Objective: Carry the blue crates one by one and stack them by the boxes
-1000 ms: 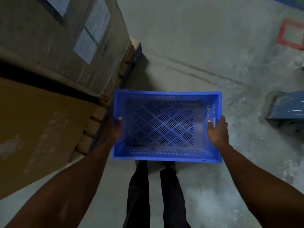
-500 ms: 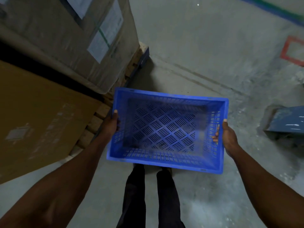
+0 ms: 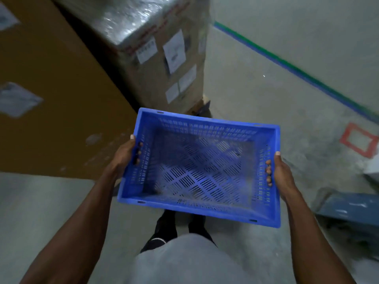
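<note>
- I held one blue crate point(image 3: 202, 169) in the air in front of my body, clear of the concrete floor point(image 3: 266, 95), with my legs visible beneath it.
- My left hand point(image 3: 123, 158) was closed on the crate's left short wall; its fingertips showed through the handle slot.
- My right hand point(image 3: 282, 175) was closed on the right short wall in the same manner, thumb on the rim.
- The crate was empty, open side up, and tilted slightly down toward my right.
- The wrapped cardboard box point(image 3: 164, 64) stood just ahead and left of the crate; a larger brown box point(image 3: 51, 99) stood further left.
- No stacked crates were visible beside the boxes, so I could not tell how many had been delivered.
- Judgement: the carry leg of this crate was near its end; setting it down by the boxes was not yet done.
- Judgement: any further crates lay outside the view, so the remaining count was unknown.
</note>
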The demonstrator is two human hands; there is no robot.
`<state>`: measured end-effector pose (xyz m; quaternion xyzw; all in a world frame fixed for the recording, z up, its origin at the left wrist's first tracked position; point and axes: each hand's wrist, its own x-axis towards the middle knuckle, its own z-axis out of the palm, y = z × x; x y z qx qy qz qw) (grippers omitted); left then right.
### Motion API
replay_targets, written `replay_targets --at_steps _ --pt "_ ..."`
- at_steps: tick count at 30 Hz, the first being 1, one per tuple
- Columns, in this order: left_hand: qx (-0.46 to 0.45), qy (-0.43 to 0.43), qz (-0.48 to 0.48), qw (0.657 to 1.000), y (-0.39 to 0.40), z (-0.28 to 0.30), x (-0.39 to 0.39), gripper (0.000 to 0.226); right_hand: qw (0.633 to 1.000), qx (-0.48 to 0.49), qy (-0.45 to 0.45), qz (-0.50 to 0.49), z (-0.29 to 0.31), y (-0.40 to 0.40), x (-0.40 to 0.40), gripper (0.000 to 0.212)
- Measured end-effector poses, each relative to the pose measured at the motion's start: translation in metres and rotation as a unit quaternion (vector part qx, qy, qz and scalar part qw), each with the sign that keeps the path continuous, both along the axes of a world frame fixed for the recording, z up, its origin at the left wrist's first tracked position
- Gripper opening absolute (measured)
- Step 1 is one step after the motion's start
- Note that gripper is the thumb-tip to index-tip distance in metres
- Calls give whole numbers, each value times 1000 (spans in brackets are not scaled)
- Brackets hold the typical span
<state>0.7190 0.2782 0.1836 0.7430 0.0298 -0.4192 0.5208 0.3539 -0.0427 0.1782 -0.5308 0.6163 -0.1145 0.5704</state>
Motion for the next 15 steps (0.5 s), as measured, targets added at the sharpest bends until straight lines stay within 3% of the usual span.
replay_targets --at_steps 7,15 --pt "-17 -69 124 990 85 68 -44 49 991 -38 -19 129 54 5 51 57" --pt "28 -118 313 942 231 98 -124 51 949 -68 -40 305 97 83 131 58"
